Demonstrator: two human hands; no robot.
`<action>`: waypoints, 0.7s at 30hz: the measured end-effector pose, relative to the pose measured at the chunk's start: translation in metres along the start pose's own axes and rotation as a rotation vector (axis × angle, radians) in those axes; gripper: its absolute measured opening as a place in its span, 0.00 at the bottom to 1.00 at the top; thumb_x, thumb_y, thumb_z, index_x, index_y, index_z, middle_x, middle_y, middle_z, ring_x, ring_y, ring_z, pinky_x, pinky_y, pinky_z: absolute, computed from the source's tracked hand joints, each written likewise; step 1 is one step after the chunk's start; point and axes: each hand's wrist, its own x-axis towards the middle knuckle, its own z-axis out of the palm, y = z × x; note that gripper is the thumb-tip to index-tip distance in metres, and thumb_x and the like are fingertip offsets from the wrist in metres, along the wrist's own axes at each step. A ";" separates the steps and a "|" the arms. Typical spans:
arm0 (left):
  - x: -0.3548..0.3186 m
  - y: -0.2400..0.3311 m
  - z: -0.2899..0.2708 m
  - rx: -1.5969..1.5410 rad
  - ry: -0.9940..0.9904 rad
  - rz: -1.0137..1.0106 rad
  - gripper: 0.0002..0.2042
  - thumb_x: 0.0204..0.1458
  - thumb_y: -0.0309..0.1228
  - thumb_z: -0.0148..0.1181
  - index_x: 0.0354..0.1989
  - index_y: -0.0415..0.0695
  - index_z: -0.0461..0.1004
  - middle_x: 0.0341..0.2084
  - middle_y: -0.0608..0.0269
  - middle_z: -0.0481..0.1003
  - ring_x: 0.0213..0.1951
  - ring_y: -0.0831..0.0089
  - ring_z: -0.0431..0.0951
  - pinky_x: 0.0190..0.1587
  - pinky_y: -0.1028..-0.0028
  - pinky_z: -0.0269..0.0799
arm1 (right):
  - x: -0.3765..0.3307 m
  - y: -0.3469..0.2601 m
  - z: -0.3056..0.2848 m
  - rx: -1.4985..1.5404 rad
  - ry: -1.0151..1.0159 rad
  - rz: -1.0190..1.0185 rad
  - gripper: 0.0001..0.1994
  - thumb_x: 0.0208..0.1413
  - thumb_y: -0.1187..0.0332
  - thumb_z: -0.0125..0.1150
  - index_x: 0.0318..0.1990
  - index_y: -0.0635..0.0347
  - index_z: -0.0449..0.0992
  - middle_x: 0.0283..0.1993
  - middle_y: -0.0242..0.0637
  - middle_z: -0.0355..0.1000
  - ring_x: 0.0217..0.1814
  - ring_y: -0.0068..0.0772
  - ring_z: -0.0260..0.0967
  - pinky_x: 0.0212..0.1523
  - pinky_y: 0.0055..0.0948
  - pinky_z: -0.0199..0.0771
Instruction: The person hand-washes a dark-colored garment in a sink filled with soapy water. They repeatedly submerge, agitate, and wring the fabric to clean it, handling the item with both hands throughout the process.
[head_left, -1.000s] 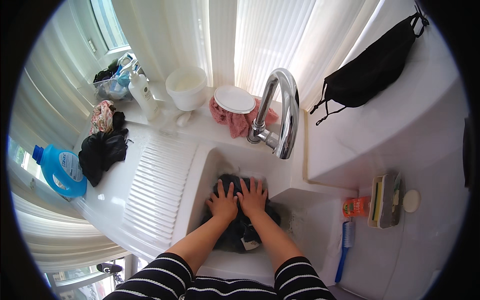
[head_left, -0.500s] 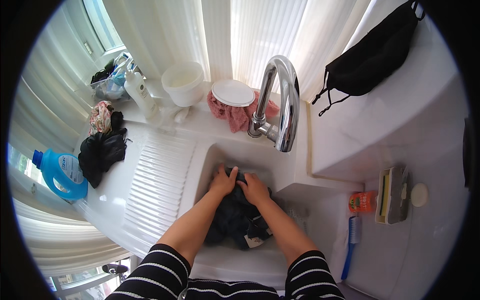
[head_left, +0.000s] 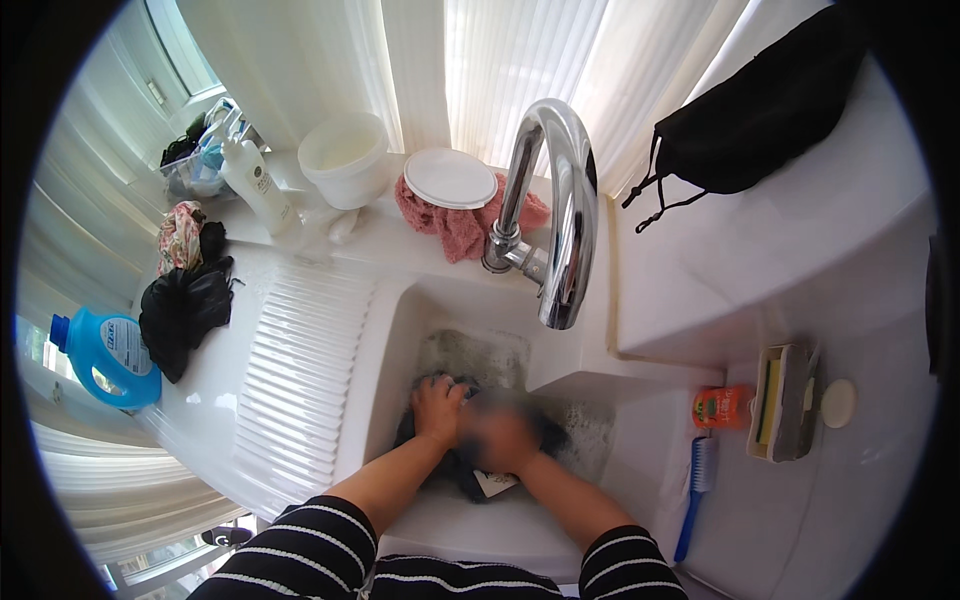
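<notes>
A white moulded surface (head_left: 800,260) with a ribbed drainboard runs under curtained windows. Sunk in it, the white rectangular sink basin (head_left: 400,330) holds sudsy water and a dark wet cloth garment (head_left: 470,475), bunched beneath both hands with no clear long axis. The left hand (head_left: 437,410) presses down on the garment, its grip closed over the fabric. The right hand (head_left: 497,440), touching it, is motion-blurred; its grip cannot be told. Behind them arches a chrome tap (head_left: 560,210).

Dark garment (head_left: 470,470), wet and bunched, white tag showing, on bottom of sudsy sink (head_left: 400,330).
</notes>
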 end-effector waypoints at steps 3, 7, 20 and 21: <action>0.036 -0.002 0.010 0.019 -0.029 -0.076 0.13 0.48 0.42 0.59 0.34 0.47 0.76 0.35 0.55 0.72 0.41 0.52 0.70 0.41 0.53 0.65 | 0.025 0.016 -0.005 0.072 0.096 0.045 0.28 0.35 0.60 0.69 0.49 0.52 0.71 0.46 0.45 0.70 0.49 0.50 0.67 0.48 0.43 0.69; 0.067 0.003 0.000 0.016 -0.261 -0.191 0.15 0.49 0.44 0.57 0.33 0.44 0.76 0.36 0.52 0.75 0.40 0.51 0.73 0.41 0.53 0.68 | 0.047 0.001 -0.051 0.190 0.054 0.309 0.25 0.42 0.59 0.63 0.50 0.57 0.71 0.40 0.49 0.74 0.44 0.56 0.69 0.47 0.46 0.70; 0.025 -0.023 -0.064 -1.169 -0.649 -1.192 0.36 0.52 0.67 0.37 0.48 0.48 0.74 0.39 0.60 0.75 0.38 0.67 0.73 0.36 0.70 0.69 | 0.064 -0.026 -0.136 1.735 0.230 1.327 0.28 0.59 0.50 0.51 0.58 0.65 0.66 0.64 0.54 0.58 0.62 0.47 0.61 0.60 0.41 0.62; 0.012 -0.021 -0.064 -1.266 -0.589 -1.232 0.35 0.52 0.68 0.37 0.48 0.48 0.73 0.37 0.60 0.74 0.37 0.68 0.72 0.34 0.71 0.68 | 0.058 -0.011 -0.119 1.694 0.312 1.264 0.29 0.59 0.50 0.51 0.59 0.65 0.65 0.65 0.55 0.57 0.64 0.49 0.59 0.61 0.42 0.60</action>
